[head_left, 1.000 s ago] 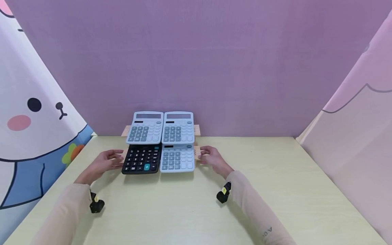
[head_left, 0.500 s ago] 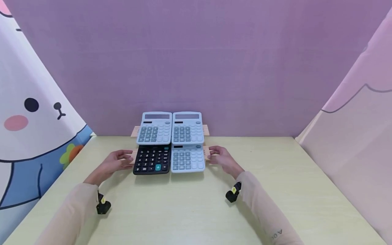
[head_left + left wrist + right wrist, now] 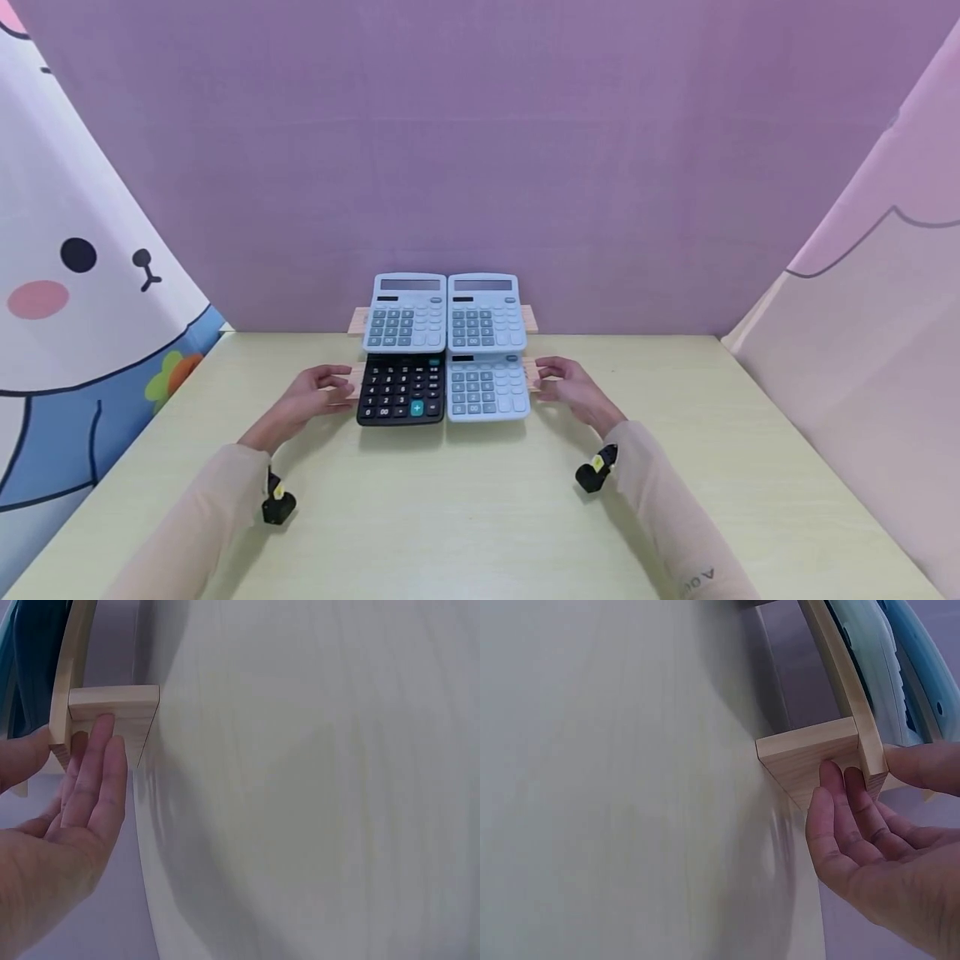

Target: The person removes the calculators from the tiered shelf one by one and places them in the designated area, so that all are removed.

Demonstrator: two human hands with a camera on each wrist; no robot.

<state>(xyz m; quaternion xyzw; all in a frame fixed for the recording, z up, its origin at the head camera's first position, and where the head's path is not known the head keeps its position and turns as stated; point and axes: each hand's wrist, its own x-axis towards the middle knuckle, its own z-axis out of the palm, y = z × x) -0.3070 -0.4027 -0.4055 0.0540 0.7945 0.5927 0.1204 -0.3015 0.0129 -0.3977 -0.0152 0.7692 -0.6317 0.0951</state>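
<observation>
A two-tier wooden display rack (image 3: 529, 320) stands at the back of the table. On its upper tier lean two light blue calculators (image 3: 406, 315). The lower tier bears a black calculator (image 3: 402, 392) on the left and a light blue calculator (image 3: 488, 390) on the right. My left hand (image 3: 307, 398) pinches the left end of the lower shelf, thumb on top and fingers beneath, beside the wooden leg (image 3: 114, 699). At the opposite end, my right hand (image 3: 579, 390) grips the same shelf likewise, fingers curling under it near the right leg (image 3: 810, 750). The calculators hide most of the rack.
The pale wooden table (image 3: 465, 517) stretches in front and to both sides. A purple cloth wall (image 3: 480, 167) rises right behind the rack. Printed curtains (image 3: 90, 358) hang at left and right. A small black camera (image 3: 279, 502) sits on each wrist.
The rack with its calculators has slid steadily to the right along the table's back. Both hands have travelled with it, keeping their hold on the shelf ends.
</observation>
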